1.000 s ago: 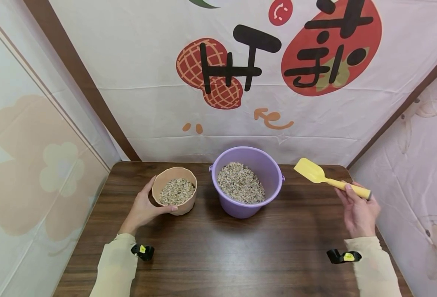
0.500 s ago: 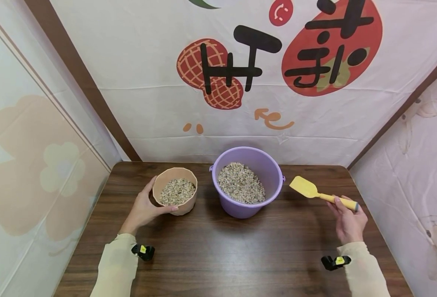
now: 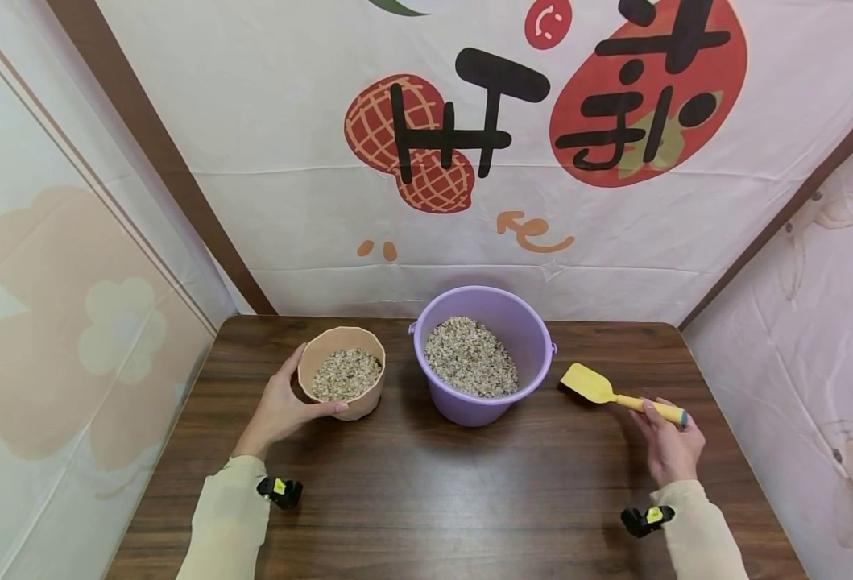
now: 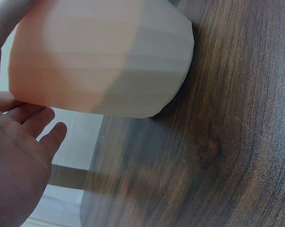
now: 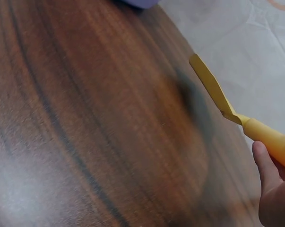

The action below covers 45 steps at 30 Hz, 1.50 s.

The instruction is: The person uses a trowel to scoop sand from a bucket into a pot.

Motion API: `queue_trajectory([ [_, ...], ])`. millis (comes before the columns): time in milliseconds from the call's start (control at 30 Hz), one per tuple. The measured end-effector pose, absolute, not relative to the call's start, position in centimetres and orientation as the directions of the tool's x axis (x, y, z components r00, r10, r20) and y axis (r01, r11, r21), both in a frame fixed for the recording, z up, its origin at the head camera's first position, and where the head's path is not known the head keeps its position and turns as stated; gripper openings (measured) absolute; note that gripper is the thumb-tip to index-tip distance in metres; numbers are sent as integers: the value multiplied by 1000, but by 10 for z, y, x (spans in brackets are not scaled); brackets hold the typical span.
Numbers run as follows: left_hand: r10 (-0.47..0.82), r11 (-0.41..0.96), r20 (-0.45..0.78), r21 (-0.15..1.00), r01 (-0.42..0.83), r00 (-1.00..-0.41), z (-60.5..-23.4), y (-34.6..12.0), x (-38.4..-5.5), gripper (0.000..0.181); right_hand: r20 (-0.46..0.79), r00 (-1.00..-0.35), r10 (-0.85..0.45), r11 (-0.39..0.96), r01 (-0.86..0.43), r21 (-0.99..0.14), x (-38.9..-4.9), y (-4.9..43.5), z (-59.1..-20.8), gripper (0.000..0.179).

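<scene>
A peach faceted pot holding grey-beige grit stands at the table's left back. My left hand grips its near left side, thumb along the front and fingers round the far side; the left wrist view shows the pot's wall close up. On the right, my right hand holds a yellow toy shovel by its handle, blade pointing left. In the right wrist view the shovel blade is above the table, apart from it, with a shadow below. Between the hands stands a purple bucket containing similar grit.
The dark wood table ends at a printed cloth wall behind the pot and bucket. Cloth panels also rise at left and right. Small black wrist cameras sit on both sleeves.
My right hand has moved left and toward me with the yellow shovel, which is now lower and nearer the table. The left hand, pot and bucket stay where they were.
</scene>
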<state>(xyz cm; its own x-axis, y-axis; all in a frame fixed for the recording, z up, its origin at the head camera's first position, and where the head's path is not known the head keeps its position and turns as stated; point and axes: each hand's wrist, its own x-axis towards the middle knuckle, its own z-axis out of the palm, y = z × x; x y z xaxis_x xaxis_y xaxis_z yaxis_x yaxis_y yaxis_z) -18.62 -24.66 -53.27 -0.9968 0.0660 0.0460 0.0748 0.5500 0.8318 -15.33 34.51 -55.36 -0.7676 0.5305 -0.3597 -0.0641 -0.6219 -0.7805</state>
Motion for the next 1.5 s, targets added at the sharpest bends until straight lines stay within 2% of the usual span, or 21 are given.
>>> queue_trajectory([
  [333, 66, 539, 50, 839, 78, -997, -532, -247, -185, 128, -367, -756, 542, -610, -54, -790, -155, 345, -564, 34],
  [633, 63, 539, 52, 839, 78, -997, -532, -247, -186, 130, -356, -777, 519, -630, -67, -774, -158, 346, -572, 32],
  [1100, 62, 538, 37, 840, 64, -997, -533, -246, -187, 131, -425, -758, 495, -617, 38, -786, -164, 351, -577, 42],
  [1233, 61, 540, 35, 840, 62, -998, -533, -246, -187, 131, -420, -763, 490, -573, 81, -815, -164, 353, -578, 41],
  [1500, 62, 534, 37, 843, 64, -997, -533, -247, -186, 130, -358, -786, 505, -397, 157, -904, -164, 357, -581, 39],
])
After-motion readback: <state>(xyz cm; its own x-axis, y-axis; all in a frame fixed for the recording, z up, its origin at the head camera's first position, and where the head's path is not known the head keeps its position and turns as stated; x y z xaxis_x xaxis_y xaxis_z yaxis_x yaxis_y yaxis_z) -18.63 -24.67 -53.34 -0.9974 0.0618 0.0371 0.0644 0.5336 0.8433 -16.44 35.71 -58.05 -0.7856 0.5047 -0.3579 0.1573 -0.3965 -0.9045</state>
